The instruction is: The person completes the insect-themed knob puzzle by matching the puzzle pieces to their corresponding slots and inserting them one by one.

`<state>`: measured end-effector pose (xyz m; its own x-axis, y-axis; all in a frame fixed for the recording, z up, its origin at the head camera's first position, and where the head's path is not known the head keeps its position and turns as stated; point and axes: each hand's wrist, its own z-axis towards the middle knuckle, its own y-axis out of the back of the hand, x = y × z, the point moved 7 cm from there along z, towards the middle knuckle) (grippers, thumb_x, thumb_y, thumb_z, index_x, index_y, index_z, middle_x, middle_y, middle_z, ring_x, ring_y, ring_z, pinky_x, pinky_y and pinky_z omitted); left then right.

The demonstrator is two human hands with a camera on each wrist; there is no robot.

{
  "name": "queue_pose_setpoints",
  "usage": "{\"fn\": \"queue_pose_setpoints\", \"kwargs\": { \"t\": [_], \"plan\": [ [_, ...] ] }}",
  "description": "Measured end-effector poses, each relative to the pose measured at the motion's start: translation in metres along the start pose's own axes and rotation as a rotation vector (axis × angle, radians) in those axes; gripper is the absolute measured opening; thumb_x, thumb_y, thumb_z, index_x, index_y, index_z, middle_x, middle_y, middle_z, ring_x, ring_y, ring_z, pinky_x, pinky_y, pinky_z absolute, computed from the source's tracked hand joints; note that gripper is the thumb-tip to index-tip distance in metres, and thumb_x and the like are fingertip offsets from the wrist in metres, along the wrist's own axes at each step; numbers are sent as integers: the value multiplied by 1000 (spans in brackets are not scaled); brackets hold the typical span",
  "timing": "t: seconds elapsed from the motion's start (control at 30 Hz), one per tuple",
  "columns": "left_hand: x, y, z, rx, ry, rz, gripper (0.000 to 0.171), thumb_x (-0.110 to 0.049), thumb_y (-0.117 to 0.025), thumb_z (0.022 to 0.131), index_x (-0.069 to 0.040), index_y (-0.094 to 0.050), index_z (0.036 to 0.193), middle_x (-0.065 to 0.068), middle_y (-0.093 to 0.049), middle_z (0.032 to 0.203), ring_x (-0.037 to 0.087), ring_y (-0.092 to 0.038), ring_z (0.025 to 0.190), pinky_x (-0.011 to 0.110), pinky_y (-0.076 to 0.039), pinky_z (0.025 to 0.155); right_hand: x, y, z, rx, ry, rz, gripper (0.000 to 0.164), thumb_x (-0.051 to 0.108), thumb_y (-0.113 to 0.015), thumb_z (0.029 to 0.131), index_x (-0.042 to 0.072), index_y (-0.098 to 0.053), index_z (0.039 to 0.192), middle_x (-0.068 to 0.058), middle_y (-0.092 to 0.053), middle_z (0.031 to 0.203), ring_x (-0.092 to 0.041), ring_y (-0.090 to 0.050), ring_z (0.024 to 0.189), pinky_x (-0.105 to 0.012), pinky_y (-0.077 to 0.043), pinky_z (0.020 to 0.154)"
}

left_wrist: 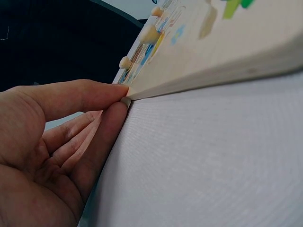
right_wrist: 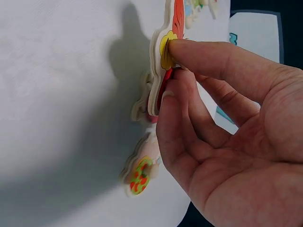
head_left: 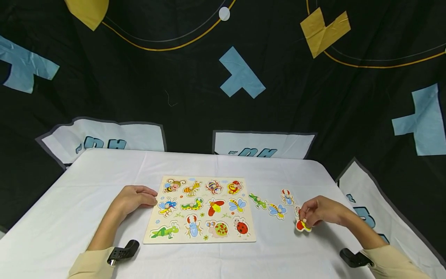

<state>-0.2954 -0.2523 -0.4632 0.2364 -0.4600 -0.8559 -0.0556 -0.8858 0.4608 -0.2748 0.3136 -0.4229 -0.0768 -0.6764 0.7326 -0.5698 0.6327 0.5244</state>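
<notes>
Two hands are at work: your right hand holds the butterfly at the right of the tabletop, well apart from the board. Those fingers are narrow, pinching it about its yellow middle, likely because that leaves the red wings and outline free. In the right wrist view the butterfly is tipped on edge and seems lifted. Your left hand pinches the board's left edge, fingertips nearly together, probably to steady it flat.

Three loose pieces lie between your right hand and the board: the grasshopper just beside the board's right edge, then the dragonfly, with the beetle farther back. They would crowd a low, straight path leftward. The snail lies near the butterfly; another piece there is mostly hidden, and you cannot tell which. Beyond the far edge hangs a dark curtain.
</notes>
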Motion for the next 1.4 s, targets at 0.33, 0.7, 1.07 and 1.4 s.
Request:
{"fn": "queue_pose_setpoints", "kwargs": {
  "t": [0.33, 0.7, 1.07, 1.4],
  "plan": [
    [-2, 1, -2, 1, -19, 16, 39, -15, -82, 78, 0, -73, 112, 4, -78, 87, 12, -69, 77, 27, -47, 74, 20, -4, 11, -18, 30, -10, 18, 1, -73, 77, -1, -71, 95, -4, -68, 76, -19, -57, 70, -32, -47, 63],
    [-2, 1, -2, -7, -12, 18, 39, -16, -82, 78, 0, -73, 113, 5, -78, 88, 13, -69, 78, 28, -48, 73, 40, -10, 30, -47, 54, -18, 20, 4, -75, 77, 1, -72, 97, -3, -65, 77, -19, -53, 67, -33, -44, 61],
    [-1, 1, -1, -10, -5, 27, 39, -17, -81, 79, -1, -73, 113, 5, -79, 89, 13, -69, 79, 28, -47, 75, 58, -17, 46, -56, 77, -48, 20, 6, -77, 79, 3, -73, 98, -3, -68, 78, -18, -55, 70, -34, -47, 65],
    [-1, 0, -1, -7, -7, 3, 39, -15, -82, 77, 0, -73, 113, 5, -79, 89, 13, -70, 78, 26, -49, 73, 64, -21, 58, -84, 62, -76, 18, 6, -78, 78, 6, -75, 95, 0, -68, 79, -17, -58, 74, -33, -51, 70]
  ]
}}
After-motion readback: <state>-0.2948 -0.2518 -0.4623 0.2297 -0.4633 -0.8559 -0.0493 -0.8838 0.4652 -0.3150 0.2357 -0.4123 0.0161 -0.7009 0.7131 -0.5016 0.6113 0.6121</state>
